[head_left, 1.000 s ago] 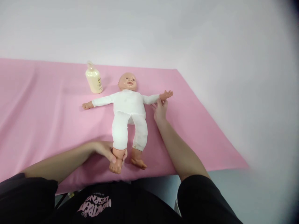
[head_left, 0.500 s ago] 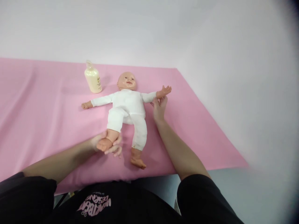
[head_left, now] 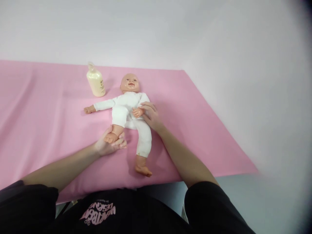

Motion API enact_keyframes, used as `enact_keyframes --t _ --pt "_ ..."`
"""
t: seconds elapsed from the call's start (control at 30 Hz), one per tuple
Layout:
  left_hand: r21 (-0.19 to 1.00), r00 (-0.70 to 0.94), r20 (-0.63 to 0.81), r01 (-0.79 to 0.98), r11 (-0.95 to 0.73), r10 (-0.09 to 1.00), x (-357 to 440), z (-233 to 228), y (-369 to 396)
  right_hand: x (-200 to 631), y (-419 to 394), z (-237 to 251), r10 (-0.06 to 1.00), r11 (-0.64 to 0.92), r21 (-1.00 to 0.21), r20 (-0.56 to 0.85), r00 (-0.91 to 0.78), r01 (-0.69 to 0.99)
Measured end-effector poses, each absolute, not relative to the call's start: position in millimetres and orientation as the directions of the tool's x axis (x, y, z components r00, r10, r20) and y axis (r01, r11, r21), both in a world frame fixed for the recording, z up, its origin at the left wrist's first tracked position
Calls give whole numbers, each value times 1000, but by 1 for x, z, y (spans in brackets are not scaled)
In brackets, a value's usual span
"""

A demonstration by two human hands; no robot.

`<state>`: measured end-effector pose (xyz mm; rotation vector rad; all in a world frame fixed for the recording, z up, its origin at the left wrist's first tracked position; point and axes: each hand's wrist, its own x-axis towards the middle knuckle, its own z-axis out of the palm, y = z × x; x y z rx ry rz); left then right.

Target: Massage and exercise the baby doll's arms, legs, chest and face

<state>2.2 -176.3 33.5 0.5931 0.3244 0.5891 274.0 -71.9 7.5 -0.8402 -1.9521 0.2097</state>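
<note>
Gripping doll (head_left: 129, 109) foot, left hand (head_left: 108, 144), right hand (head_left: 149, 115) clasping its arm, bottle (head_left: 95, 81) nearby

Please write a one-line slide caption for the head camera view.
Left hand cups the doll's bent foot, right hand holds its arm across its chest, on a pink sheet.

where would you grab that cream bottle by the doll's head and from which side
Take the cream bottle around its wide lower body, coming from the near side with the left hand. It stands upright on the pink sheet, its neck narrows to a small cap, and the doll lies on its right.
</note>
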Motion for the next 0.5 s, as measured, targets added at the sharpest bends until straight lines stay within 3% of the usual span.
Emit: enact_keyframes --t 0.17,0.5 --pt "625 780 -132 -414 662 612 5 29 -179 272 -70 5 585 783 -387 724 -366 487" --pt "725 840 -103 -303 619 532 5 15 -181 271 -69 7 606 773 -397 691 -394 494"
